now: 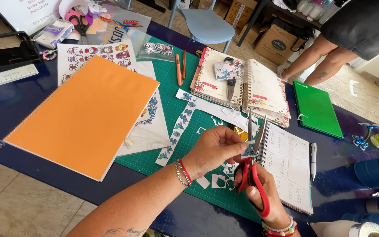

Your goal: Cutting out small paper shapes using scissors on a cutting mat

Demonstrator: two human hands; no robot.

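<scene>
My left hand [213, 149] pinches a small blue sticker cutout [249, 151] between thumb and fingers. My right hand [264, 193] grips red-handled scissors [253, 166], blades open and pointing up around the cutout. Both hands hover over a green cutting mat [176, 94] strewn with white paper scraps [218, 181]. A long strip of blue character stickers [178, 127] lies on the mat just left of my left hand.
A large orange spiral notebook [86, 112] lies at left over sticker sheets. An open floral planner [242, 87], a lined spiral notepad [288, 169], a white pen [313, 160] and a green notebook [316, 109] sit right. A person's legs [321, 61] stand beyond the table beside a blue chair [207, 24].
</scene>
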